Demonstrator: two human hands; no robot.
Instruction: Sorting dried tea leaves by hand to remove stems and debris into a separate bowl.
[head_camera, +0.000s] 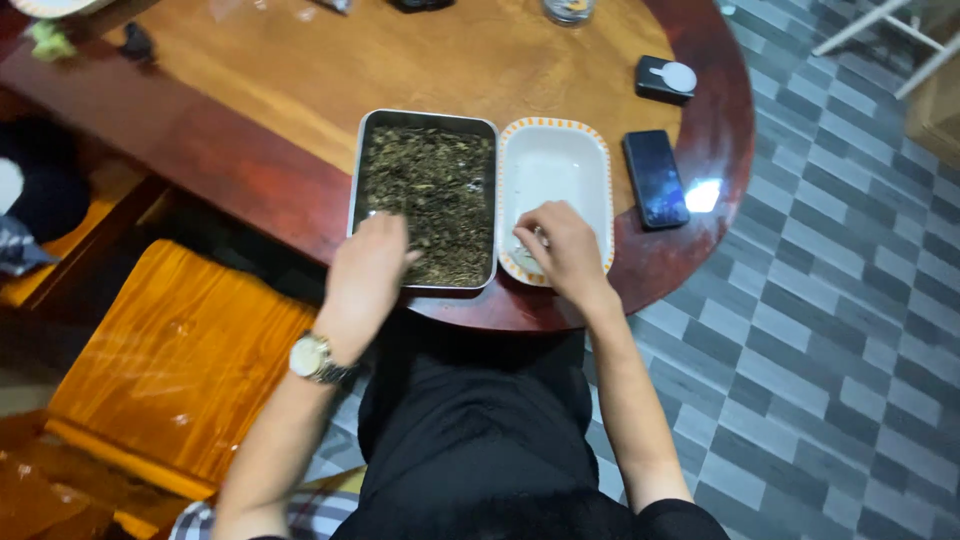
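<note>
At frame centre, the left hand (368, 268) rests with loose fingers in the metal tray (425, 120) of dried leaves (430, 195); the right hand (562, 250) pinches small bits over the white dish (555, 160). Small pinches would sort best.

Phone (655, 178) crowds white dish (556, 160); far tabletop (300, 60) free.

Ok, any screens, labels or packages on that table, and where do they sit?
Smartphone: flat on the table, right of the white tray; black rectangle, dark screen with faint reflections.
Small black case: beyond the phone near the table edge; squarish, with a round white piece on top.
No readable labels or packages.
</note>
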